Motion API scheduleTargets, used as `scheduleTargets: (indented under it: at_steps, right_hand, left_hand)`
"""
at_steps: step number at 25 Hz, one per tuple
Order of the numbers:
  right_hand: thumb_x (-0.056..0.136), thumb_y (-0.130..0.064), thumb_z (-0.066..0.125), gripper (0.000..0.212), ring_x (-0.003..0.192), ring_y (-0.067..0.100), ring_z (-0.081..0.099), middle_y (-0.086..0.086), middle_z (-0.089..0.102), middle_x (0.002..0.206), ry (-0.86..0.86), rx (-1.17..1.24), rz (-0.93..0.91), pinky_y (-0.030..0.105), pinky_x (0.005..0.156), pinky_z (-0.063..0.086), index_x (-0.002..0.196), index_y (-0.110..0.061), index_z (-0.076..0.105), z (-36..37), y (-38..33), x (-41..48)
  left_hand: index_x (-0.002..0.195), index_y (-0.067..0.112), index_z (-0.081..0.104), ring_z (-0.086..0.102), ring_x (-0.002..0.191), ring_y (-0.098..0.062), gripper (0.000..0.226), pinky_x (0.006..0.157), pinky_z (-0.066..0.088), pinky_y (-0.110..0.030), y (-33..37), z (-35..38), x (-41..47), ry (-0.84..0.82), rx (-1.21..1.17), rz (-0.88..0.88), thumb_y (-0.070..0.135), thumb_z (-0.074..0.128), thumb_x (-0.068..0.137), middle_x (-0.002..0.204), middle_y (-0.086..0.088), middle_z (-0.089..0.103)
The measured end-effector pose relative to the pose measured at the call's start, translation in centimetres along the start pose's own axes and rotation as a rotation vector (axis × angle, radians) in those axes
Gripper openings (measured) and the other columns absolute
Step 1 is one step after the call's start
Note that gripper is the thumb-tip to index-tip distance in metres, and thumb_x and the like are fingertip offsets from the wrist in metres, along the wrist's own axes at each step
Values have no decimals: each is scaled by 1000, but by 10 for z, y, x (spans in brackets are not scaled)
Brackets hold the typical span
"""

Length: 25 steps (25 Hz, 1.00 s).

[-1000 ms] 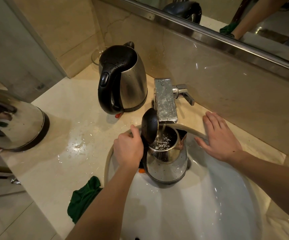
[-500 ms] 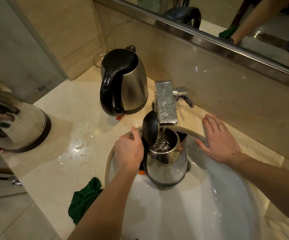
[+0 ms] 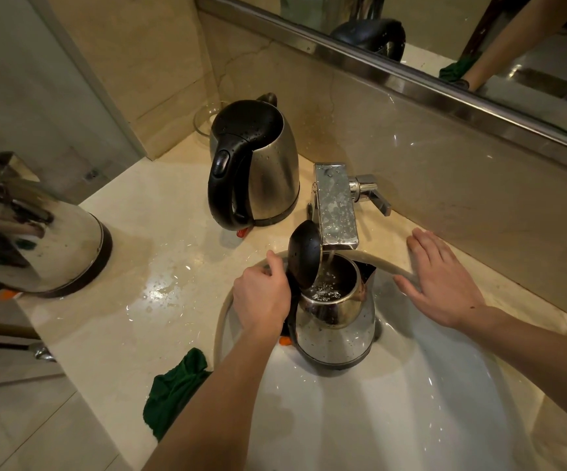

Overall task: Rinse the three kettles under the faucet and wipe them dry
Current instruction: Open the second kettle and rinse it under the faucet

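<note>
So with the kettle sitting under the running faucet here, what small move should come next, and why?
Probably move the right hand to the faucet lever and shut the water off. Water streams into the open kettle, which holds a visible pool, while the left hand grips its handle in the sink. The right hand rests flat near the lever, holding nothing.

Shiny steel kettle (image 3: 334,321) with black plastic lid (image 3: 304,258), glossy marble counter (image 3: 132,266).
</note>
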State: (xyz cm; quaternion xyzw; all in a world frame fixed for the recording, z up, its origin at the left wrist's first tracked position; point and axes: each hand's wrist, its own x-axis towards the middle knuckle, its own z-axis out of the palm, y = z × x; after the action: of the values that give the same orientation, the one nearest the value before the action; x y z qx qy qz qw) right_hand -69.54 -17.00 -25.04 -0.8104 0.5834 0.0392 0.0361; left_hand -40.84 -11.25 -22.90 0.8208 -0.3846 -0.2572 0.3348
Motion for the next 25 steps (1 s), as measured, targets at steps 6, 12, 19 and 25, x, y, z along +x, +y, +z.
scheduleTargets:
  at_steps: [6, 12, 19, 25]
  right_hand:
    - [90, -64, 18, 84, 146, 25, 19, 12, 25, 158, 41, 130, 10, 39, 121, 15, 150, -6, 26, -8, -9, -3]
    - [89, -69, 18, 85, 146, 21, 21, 5, 23, 160, 98, 320, 34, 41, 119, 22, 152, -12, 24, -26, -34, 1]
    - [91, -65, 22, 81, 146, 19, 22, 4, 23, 160, 197, 454, -17, 44, 118, 24, 152, -11, 24, -53, -50, 15]
    - [90, -62, 22, 82, 146, 20, 23, 5, 22, 160, 216, 467, -71, 46, 117, 25, 153, -10, 23, -68, -59, 20]
  left_hand:
    - [59, 12, 62, 55, 53, -20, 66, 56, 45, -35, 0, 0, -1, 1, -4, 9, 53, 30, 98, 51, -2, 53]
    - [57, 12, 60, 54, 53, -19, 65, 55, 43, -32, 0, 0, 0, 4, 5, 1, 53, 30, 99, 52, -1, 52]
    - [56, 12, 60, 55, 54, -20, 66, 58, 48, -38, 0, 1, 1, 4, -8, -11, 54, 30, 98, 52, -2, 54]
    - [56, 13, 60, 57, 54, -22, 68, 58, 50, -39, -3, 3, 2, 2, -16, -9, 58, 27, 95, 52, -3, 55]
